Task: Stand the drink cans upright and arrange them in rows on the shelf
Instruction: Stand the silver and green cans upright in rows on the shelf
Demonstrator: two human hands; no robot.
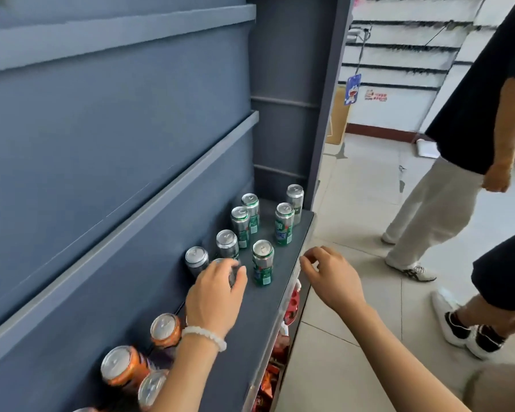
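My left hand point(217, 288) was curled over the top of a dark can point(232, 273) on the shelf point(250, 322), fingers wrapped round its rim and upper wall; most of that can was hidden under the hand. My right hand point(327, 273) hung off the shelf's front edge, fingers loosely curled, holding nothing. On the dark shelf stood seven other cans upright: two grey ones point(197, 260) point(227, 244) just beyond my left hand near the back panel, two green ones point(241, 226) point(251, 211) farther along that line, touching or nearly so, a green can point(262, 261) alone nearer the front, another green one point(284, 223) beyond it, and a grey can point(295, 202) at the far end. Nearer me, by my left wrist, three orange cans point(164, 330) point(122, 365) point(152, 388) sat close together; I could not tell whether they leaned. A white bead bracelet point(204, 337) was on my left wrist. Below the shelf's front edge, red and orange packets point(280, 352) showed on a lower level. Two people point(464, 120) point(503, 281) stood on the tiled floor point(354, 203) to the right.
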